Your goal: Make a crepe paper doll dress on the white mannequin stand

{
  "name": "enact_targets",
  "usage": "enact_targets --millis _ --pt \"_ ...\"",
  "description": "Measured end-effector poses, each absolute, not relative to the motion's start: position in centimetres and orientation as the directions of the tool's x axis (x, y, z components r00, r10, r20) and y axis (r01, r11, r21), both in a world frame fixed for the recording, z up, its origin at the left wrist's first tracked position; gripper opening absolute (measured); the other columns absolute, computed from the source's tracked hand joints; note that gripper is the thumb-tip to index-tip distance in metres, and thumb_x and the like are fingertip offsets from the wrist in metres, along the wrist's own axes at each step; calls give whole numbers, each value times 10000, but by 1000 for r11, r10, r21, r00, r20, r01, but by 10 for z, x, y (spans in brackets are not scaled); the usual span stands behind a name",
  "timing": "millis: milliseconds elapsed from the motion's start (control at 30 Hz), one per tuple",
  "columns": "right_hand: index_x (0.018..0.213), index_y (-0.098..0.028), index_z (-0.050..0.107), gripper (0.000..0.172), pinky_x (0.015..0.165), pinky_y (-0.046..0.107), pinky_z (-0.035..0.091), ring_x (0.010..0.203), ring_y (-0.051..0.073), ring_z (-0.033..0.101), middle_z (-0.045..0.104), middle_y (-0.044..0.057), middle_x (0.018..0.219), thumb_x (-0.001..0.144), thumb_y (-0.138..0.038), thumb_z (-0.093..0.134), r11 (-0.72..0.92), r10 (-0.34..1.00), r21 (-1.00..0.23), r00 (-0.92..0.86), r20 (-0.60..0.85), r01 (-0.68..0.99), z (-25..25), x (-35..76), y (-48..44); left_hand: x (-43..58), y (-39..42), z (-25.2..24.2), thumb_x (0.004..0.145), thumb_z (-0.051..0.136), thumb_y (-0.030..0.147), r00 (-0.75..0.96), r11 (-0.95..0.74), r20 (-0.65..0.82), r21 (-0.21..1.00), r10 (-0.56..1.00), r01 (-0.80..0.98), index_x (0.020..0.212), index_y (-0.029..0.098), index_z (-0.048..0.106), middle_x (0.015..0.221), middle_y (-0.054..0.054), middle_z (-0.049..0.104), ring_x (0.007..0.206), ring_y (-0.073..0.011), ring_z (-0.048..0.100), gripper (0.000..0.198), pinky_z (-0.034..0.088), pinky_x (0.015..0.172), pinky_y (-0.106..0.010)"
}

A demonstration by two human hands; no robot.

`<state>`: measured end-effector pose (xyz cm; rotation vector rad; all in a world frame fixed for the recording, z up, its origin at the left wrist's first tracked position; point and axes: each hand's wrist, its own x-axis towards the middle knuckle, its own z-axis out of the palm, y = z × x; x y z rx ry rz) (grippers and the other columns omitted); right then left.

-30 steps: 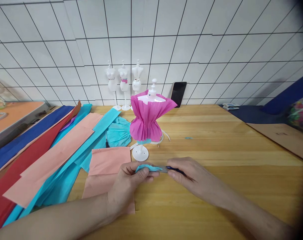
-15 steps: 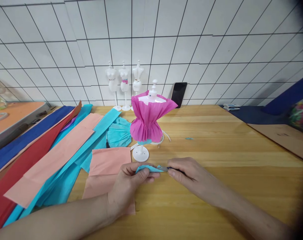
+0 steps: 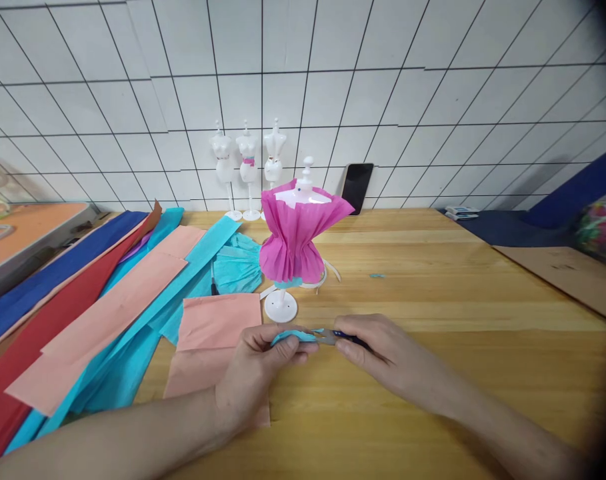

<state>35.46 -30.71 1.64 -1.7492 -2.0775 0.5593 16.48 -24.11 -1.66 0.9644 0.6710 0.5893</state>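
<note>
Between the thumb and fingers of my left hand (image 3: 263,360) is a small folded strip of turquoise crepe paper (image 3: 293,335). My right hand (image 3: 377,347) grips scissors (image 3: 327,337), whose blades meet the right end of that strip. Most of the dark handles is hidden in my fingers. Just beyond my hands stands a small white mannequin (image 3: 281,307) on a round base, wrapped in pleated magenta crepe paper (image 3: 295,237) gathered at the waist. A salmon paper sheet (image 3: 217,320) lies under and beside my left hand.
Long crepe paper strips in salmon (image 3: 117,300), turquoise, red (image 3: 57,327) and blue (image 3: 73,257) cover the left of the table. Three bare-shouldered mini mannequins (image 3: 247,167) and a phone (image 3: 357,188) stand by the tiled wall. A turquoise scrap (image 3: 377,275) lies right of centre.
The scissor blades have opened a little at the right end of the turquoise strip. Both hands stay in nearly the same place.
</note>
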Motion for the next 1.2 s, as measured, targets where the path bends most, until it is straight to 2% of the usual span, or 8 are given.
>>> enact_targets --millis 200,500,1200 --pt "685 -192 486 283 553 260 305 580 148 474 534 6 643 912 -314 370 154 986 -492 -167 18 857 12 350 -308 164 -242 -18 768 661 317 681 378 -203 918 703 -116 830 193 758 846 -58 737 846 -171 630 169 465 773 -243" --pt "669 -199 440 291 551 260 285 570 144 450 502 -2 630 920 -315 348 178 981 -511 -191 28 841 9 349 -307 166 -244 -18 757 679 296 685 392 -191 908 703 -149 815 211 763 800 -41 739 789 -139 615 133 459 739 -217" --pt "601 -202 319 338 522 250 248 524 116 386 405 -34 566 920 -312 333 188 980 -586 -188 61 789 6 347 -307 165 -243 -18 769 672 291 716 404 -164 898 679 -176 862 203 756 867 -58 744 886 -168 644 153 480 769 -234"
